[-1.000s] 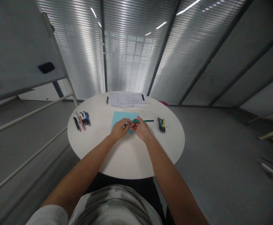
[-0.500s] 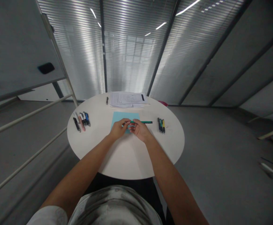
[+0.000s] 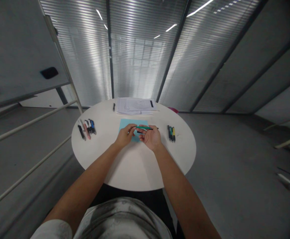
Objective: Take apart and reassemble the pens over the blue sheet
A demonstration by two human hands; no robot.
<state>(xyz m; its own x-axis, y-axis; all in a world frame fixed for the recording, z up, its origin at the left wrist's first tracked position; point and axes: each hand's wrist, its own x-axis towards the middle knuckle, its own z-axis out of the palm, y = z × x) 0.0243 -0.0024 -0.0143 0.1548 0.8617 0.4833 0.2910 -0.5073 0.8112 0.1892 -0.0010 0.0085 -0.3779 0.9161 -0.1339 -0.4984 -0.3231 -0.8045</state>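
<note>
Over a light blue sheet (image 3: pixel 125 123) on the round white table, my left hand (image 3: pixel 124 135) pinches the left end of a green pen (image 3: pixel 143 127). The pen lies nearly level and reaches right to my right hand (image 3: pixel 152 137), whose palm faces up with the fingers curled loosely. The pen's right end passes behind the thumb of that hand. A small dark piece shows between the hands near my right fingers; what it is I cannot make out.
Several pens (image 3: pixel 88 126) lie at the table's left, and several more (image 3: pixel 171 133) at its right. Papers (image 3: pixel 135 105) are stacked at the far edge beside a small dark object (image 3: pixel 113 107). A whiteboard frame (image 3: pixel 71 84) stands at the left.
The green pen has shifted left and slightly up, so less of it sticks out past my right hand. My right hand has opened somewhat and moved a little right.
</note>
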